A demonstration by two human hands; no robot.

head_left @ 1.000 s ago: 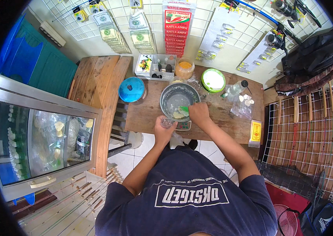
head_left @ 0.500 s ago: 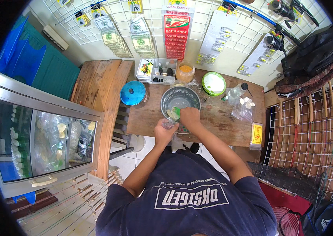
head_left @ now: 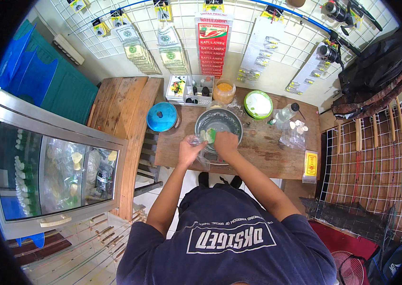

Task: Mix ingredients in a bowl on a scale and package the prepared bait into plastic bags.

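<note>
My right hand (head_left: pixel 226 143) is closed around a green scraper (head_left: pixel 212 136), its grip hidden by my fingers. Pale, doughy paste (head_left: pixel 204 135) lies at the scraper's left side, by the mouth of a clear plastic bag (head_left: pixel 204 162). That bag is pinched in my left hand (head_left: pixel 190 151), and its lower part hangs over the table's front edge. Just beyond both hands stands a round grey bowl (head_left: pixel 237 121) with whitish smears on its inner wall. A scale (head_left: pixel 218 160) partly shows beneath the bowl's near side.
On the wooden table (head_left: pixel 267 147) stand a blue-lidded tub (head_left: pixel 161 117), an orange-filled jar (head_left: pixel 224 91), a green-rimmed tub (head_left: pixel 258 105) and a clear bottle (head_left: pixel 286 113). A bag with white pieces (head_left: pixel 295 135) and a yellow box (head_left: pixel 310 164) lie right. A glass-fronted cabinet (head_left: pixel 58 175) stands left.
My left hand has shifted left and slightly up with the bag, whose lower part now hangs more visibly. The scraper has moved slightly left, closer to the bag's mouth.
</note>
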